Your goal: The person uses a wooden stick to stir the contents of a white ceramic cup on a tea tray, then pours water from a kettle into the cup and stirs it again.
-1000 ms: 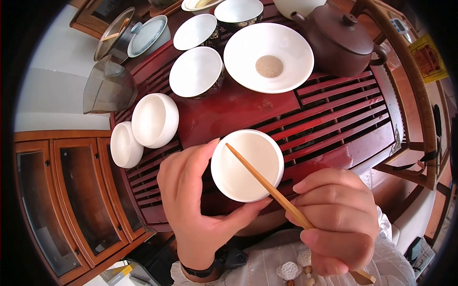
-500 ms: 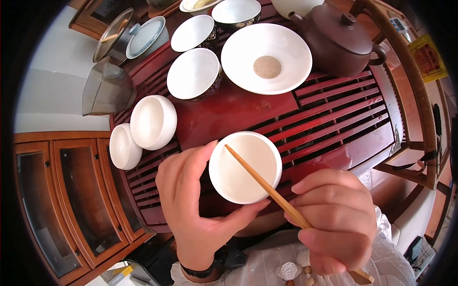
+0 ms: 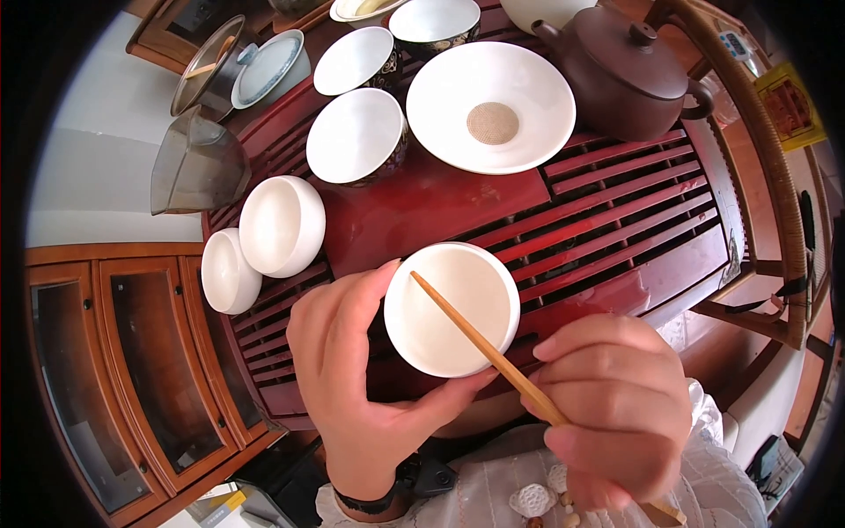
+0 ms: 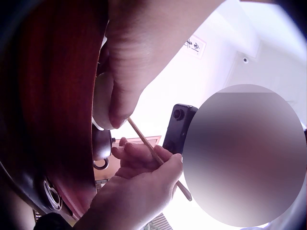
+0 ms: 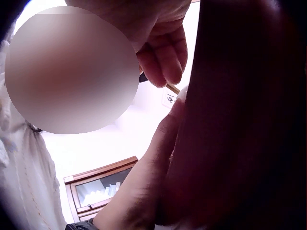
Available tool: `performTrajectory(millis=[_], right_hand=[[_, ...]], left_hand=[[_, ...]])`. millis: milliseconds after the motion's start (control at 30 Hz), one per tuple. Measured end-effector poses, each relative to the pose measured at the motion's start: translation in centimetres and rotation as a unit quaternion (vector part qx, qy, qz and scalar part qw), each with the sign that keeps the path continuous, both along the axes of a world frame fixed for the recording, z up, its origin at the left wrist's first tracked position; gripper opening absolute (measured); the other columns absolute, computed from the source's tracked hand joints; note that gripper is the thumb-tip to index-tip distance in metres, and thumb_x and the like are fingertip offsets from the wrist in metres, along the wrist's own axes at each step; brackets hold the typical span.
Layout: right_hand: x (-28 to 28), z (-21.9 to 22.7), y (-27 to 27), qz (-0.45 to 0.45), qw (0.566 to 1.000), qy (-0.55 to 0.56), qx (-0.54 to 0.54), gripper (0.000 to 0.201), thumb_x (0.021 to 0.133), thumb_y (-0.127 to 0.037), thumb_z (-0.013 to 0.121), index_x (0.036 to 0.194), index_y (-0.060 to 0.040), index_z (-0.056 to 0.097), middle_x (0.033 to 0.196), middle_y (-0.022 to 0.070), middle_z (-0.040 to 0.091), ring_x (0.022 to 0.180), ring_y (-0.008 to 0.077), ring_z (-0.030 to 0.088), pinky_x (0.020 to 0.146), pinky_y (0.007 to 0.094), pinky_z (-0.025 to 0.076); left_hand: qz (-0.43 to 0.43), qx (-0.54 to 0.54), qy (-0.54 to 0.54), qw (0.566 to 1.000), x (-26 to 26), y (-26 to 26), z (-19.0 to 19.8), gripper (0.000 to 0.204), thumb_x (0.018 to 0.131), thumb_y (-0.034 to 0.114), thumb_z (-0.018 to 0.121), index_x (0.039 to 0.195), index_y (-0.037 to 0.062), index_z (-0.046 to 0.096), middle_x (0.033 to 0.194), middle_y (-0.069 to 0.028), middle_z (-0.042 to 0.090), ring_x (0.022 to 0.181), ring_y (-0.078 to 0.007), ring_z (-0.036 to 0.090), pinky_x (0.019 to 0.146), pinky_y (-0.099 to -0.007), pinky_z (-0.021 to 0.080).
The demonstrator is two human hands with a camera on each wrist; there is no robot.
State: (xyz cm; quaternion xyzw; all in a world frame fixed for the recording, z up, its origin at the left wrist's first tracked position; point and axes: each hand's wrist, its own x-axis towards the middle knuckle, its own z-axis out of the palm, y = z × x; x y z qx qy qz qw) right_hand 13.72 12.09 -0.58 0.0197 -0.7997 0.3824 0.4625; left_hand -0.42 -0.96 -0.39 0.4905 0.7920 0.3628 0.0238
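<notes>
A small white cup (image 3: 475, 304) is gripped by my left hand (image 3: 352, 378), thumb at the near side and fingertips at its left rim. My right hand (image 3: 616, 405) pinches a thin wooden stick (image 3: 488, 350), whose narrow tip lies over the cup's left inner wall; whether it touches cannot be told. The stick's thick end shows below the right hand. In the left wrist view the right hand (image 4: 144, 187) holds the stick (image 4: 140, 134) near the white cup (image 4: 103, 98). The right wrist view shows the right hand's curled fingers (image 5: 165, 60), with the stick mostly hidden.
Two white cups (image 3: 282, 224) (image 3: 231, 271) stand at the left of the red slatted tray (image 3: 625, 207). Behind are patterned cups (image 3: 356, 136), a wide white bowl (image 3: 528, 97), a brown teapot (image 3: 625, 79) and a glass pitcher (image 3: 198, 167). A chair (image 3: 779, 194) is at the right.
The stick's tip has shifted slightly down and left inside the cup, and the right hand has moved a little left. The left hand keeps its grip on the cup.
</notes>
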Motion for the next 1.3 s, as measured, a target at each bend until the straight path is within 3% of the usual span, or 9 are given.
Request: performTrajectory(millis=[1300], right_hand=[[0.35, 0.20, 0.06, -0.026, 1.000, 0.003, -0.001, 0.039, 0.104, -0.037, 0.036, 0.089, -0.0029, 0.048, 0.066, 0.0124, 0.063, 0.052, 0.0228, 0.061, 0.056, 0.0395, 0.056]], left_hand=[[-0.006, -0.006, 0.005, 1.000, -0.16, -0.08, -0.02, 0.079, 0.052, 0.018, 0.084, 0.123, -0.0018, 0.056, 0.115, -0.0103, 0.052, 0.109, -0.0237, 0.055, 0.094, -0.0353, 0.046]])
